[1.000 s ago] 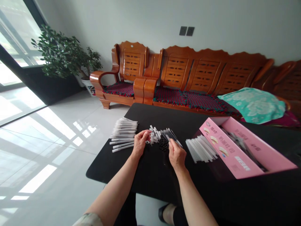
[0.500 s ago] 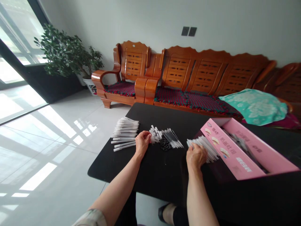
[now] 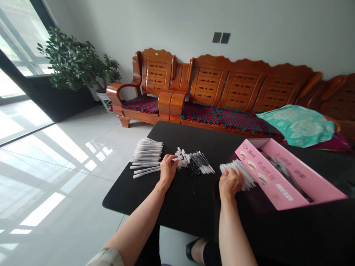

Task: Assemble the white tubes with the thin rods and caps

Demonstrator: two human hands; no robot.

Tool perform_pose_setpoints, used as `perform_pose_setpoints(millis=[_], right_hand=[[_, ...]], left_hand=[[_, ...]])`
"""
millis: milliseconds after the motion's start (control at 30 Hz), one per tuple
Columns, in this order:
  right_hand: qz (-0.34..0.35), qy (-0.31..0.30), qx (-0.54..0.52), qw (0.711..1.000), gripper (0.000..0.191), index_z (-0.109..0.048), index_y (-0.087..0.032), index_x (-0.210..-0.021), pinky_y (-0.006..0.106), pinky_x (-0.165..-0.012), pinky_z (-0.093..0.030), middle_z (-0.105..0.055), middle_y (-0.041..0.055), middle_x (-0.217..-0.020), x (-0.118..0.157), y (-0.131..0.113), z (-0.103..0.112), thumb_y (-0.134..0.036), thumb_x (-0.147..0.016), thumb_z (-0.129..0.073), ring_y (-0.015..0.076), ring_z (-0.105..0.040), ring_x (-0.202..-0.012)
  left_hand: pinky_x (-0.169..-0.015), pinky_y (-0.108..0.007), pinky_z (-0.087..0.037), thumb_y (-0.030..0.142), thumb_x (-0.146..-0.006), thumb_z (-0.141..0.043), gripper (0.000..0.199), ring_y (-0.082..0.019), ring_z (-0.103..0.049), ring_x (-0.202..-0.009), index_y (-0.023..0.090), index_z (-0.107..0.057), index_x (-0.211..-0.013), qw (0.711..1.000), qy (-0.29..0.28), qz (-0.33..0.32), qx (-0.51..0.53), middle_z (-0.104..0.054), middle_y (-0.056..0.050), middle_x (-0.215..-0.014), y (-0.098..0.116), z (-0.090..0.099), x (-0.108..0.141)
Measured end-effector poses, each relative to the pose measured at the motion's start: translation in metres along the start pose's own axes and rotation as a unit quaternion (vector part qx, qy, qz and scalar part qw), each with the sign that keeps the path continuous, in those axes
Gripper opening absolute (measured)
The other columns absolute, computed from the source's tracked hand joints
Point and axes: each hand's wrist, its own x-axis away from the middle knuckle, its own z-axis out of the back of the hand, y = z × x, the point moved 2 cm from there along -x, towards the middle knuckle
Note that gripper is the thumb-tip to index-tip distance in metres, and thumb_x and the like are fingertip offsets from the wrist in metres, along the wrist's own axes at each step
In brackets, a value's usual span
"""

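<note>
My left hand (image 3: pixel 168 170) rests on the black table (image 3: pixel 177 199), its fingertips at a heap of small white pen parts (image 3: pixel 181 158). Whether it pinches any of them is hidden. To its left lies a neat fan of white pens (image 3: pixel 146 156). Thin black-tipped refills (image 3: pixel 202 162) lie beside a little pile of black pieces (image 3: pixel 193 170). My right hand (image 3: pixel 230 183) sits curled over a pile of white plastic tubes (image 3: pixel 237 170), with some tubes under its fingers. The tubes' right ends reach toward the pink cardboard box (image 3: pixel 273 173).
The open pink box holds dark items along its inside. Beyond the table's far edge stands a carved wooden sofa (image 3: pixel 238 83) with a teal cloth (image 3: pixel 295 125). A potted plant (image 3: pixel 79 64) stands by the window. The table's near left corner drops to a tiled floor.
My right hand has moved right, from the black-tipped refills onto the white tubes. My left hand stays by the small white parts, and the view has shifted only slightly.
</note>
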Motion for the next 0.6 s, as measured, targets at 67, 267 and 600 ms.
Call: perform_pose_setpoints(millis=[67,267,600], right_hand=[[0.031,-0.005,-0.025,0.999,0.016,-0.065,-0.018,-0.071,0.035,-0.070,-0.036,-0.058,0.0077,-0.070,0.001,-0.014,0.000,-0.018,-0.083,-0.054,0.0212,-0.048,-0.070],[0.091,-0.047,-0.072,0.992,0.018,-0.063,-0.017,-0.077,0.032,-0.074,-0.038,-0.061,0.0065,-0.071,0.008,-0.041,-0.001,-0.023,-0.090,-0.053,0.0200,-0.052,-0.072],[0.058,-0.039,-0.085,0.994,0.020,-0.063,-0.017,-0.077,0.030,-0.071,-0.038,-0.061,0.0061,-0.070,0.011,-0.036,-0.005,-0.028,-0.090,-0.053,0.0200,-0.053,-0.071]], left_hand=[[-0.062,-0.023,-0.048,0.019,-0.082,-0.064,0.011,-0.010,-0.059,-0.063,0.019,-0.069,-0.091,1.000,-0.002,-0.013,-0.010,-0.062,-0.003,-0.092,-0.001,-0.002,0.002],[-0.067,-0.023,-0.046,0.018,-0.084,-0.062,0.014,-0.012,-0.059,-0.068,0.020,-0.069,-0.096,0.996,-0.028,-0.056,-0.061,-0.063,-0.002,-0.088,0.012,0.011,0.004],[-0.067,-0.026,-0.039,0.021,-0.086,-0.058,0.012,-0.018,-0.060,-0.076,0.023,-0.069,-0.080,0.952,-0.082,-0.016,-0.296,-0.065,-0.001,-0.082,-0.002,0.085,0.013]])
